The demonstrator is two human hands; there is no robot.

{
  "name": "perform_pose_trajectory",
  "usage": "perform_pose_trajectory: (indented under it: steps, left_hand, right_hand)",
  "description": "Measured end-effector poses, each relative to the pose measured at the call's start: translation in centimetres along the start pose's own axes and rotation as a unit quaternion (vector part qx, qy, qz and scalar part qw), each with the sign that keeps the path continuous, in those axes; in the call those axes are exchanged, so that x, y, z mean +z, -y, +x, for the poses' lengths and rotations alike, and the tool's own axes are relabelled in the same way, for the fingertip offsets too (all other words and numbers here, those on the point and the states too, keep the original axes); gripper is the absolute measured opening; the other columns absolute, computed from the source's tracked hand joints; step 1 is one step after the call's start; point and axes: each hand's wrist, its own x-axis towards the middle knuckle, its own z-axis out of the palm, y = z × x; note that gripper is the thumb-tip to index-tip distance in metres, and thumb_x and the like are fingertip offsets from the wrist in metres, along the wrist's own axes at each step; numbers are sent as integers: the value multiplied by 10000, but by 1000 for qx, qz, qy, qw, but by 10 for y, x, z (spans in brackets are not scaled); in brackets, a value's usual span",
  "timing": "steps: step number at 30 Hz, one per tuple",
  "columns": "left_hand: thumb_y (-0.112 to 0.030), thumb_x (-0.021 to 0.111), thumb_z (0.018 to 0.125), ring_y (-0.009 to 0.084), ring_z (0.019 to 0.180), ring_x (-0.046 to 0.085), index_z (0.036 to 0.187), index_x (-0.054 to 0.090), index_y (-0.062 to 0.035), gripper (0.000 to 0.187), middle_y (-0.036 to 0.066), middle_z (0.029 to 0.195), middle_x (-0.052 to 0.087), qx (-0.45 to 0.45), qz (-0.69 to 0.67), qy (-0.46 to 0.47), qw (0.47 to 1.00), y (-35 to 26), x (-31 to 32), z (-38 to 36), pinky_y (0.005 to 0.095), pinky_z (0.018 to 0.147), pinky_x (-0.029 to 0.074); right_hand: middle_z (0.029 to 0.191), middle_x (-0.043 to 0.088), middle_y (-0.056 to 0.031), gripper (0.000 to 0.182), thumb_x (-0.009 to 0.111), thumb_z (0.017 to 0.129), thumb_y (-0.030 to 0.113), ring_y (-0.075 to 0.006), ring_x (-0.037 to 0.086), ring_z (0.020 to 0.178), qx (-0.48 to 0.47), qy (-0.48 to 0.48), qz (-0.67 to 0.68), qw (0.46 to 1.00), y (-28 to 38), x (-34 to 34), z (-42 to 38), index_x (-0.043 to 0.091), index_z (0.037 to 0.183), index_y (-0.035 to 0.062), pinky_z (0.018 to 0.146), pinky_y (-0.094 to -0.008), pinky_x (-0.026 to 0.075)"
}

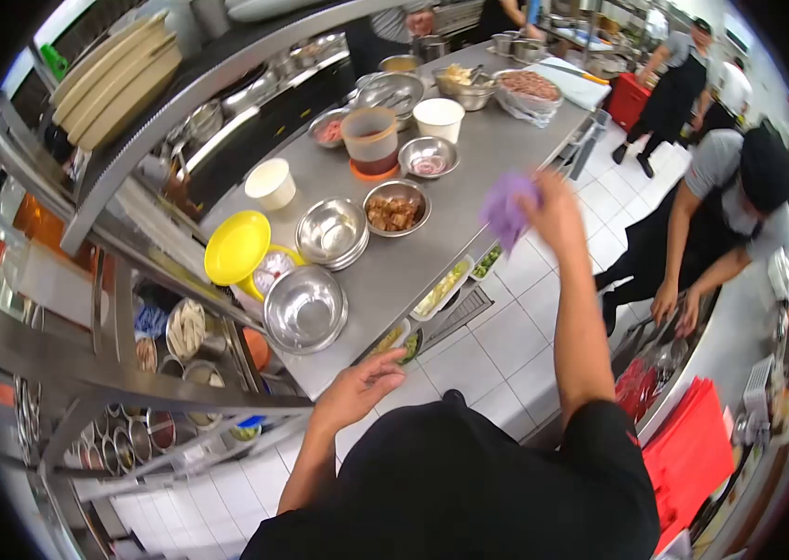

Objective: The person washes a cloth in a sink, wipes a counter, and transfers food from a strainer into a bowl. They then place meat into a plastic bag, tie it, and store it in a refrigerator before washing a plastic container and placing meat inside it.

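My right hand [555, 217] is closed on a purple cloth [506, 210], raised above the counter's right edge and smeared by motion. My left hand [359, 387] hovers at the counter's near edge, fingers loosely stretched and holding nothing. Close to it on the steel counter [371, 280] is an empty metal bowl [306, 310]. Behind that bowl are stacked metal bowls [332, 231] and a bowl of brown meat chunks [396, 209]. A yellow plate [237, 247] leans at the left. Farther back stand a plastic tub of dark red liquid [370, 140] and two white tubs, one nearer [270, 184].
Trays of cut vegetables [441, 287] sit below the counter edge. A co-worker [707, 215] bends over the right-hand counter, near red sheets [688, 467]. Other people stand at the back. A metal shelf [161, 121] with stacked plates overhangs the left.
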Motion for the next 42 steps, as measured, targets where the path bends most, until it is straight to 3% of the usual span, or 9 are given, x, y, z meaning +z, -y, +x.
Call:
perform_pose_trajectory:
  steps: [3, 6, 8, 13, 15, 21, 30, 36, 42]
  left_hand:
    - [-203, 621, 938, 155, 973, 636, 1368, 511, -125, 450, 96, 1052, 682, -20, 0, -66, 998, -6, 11, -11, 295, 873, 485]
    - [-190, 617, 943, 150, 995, 624, 1363, 505, -80, 448, 96, 1046, 677, -24, -74, -175, 982, 0, 20, -24, 288, 897, 470]
    - [-190, 605, 948, 154, 1025, 599, 1369, 484, -50, 460, 91, 1047, 664, -54, -102, -212, 970, -1, 24, -34, 293, 920, 442]
    - [-168, 600, 956, 137, 1033, 600, 1364, 482, -31, 446, 82, 1056, 665, -54, -146, -221, 963, 7, 28, -33, 279, 927, 443]
    - [-183, 614, 949, 134, 1031, 601, 1362, 483, -28, 460, 78, 1059, 666, -66, -133, -195, 970, 4, 22, -9, 285, 931, 442]
    - [-149, 596, 943, 143, 1033, 596, 1376, 472, -39, 464, 89, 1052, 662, -70, -45, -121, 989, -32, 24, 80, 295, 938, 429]
    - [-160, 594, 950, 114, 1007, 589, 1388, 480, -91, 458, 48, 1074, 664, -49, 39, -45, 997, -74, 96, 240, 293, 923, 444]
    - [-218, 645, 918, 167, 927, 645, 1370, 507, -152, 478, 55, 1060, 688, -68, 22, -82, 994, -83, 88, 281, 317, 849, 492]
    - [-190, 639, 911, 170, 949, 644, 1363, 512, -122, 475, 62, 1061, 686, -27, 32, -132, 990, -99, 39, 337, 303, 890, 480]
  right_hand:
    - [1019, 660, -190, 319, 662, 850, 226, -356, 629, 932, -33, -186, 85, 978, -5, -1, 87, 641, 1111, 45, 836, -430, 490]
    - [1045, 663, -188, 296, 650, 872, 235, -347, 637, 949, 12, -85, 260, 962, 15, 42, 98, 645, 1113, 63, 834, -409, 495]
    - [1099, 663, -175, 293, 648, 870, 229, -339, 631, 1000, -12, 89, 214, 973, 29, 94, 75, 652, 1122, 79, 865, -391, 496]
    - [1086, 667, -181, 311, 637, 863, 253, -334, 637, 1010, -111, 252, 249, 929, 14, 171, -46, 665, 1124, 86, 873, -400, 500]
    - [975, 691, -182, 307, 644, 855, 247, -334, 667, 902, -17, 418, 213, 883, -13, 162, -76, 675, 1100, 65, 817, -406, 521]
    - [921, 693, -177, 282, 656, 839, 210, -335, 662, 865, 182, 312, 205, 910, -134, 123, -58, 678, 1086, 77, 801, -419, 518]
    - [1408, 410, -271, 416, 715, 780, 264, -455, 401, 1293, -38, 110, -38, 993, -224, 144, 88, 657, 1184, 182, 1042, -542, 352]
    - [1485, 360, -201, 451, 652, 816, 408, -423, 239, 1410, -72, 282, -127, 948, -272, 207, 158, 637, 1240, 254, 1102, -644, 184]
    - [1508, 355, -147, 451, 642, 827, 442, -397, 276, 1405, -32, 319, -122, 939, -345, 223, 204, 636, 1246, 276, 1112, -606, 210]
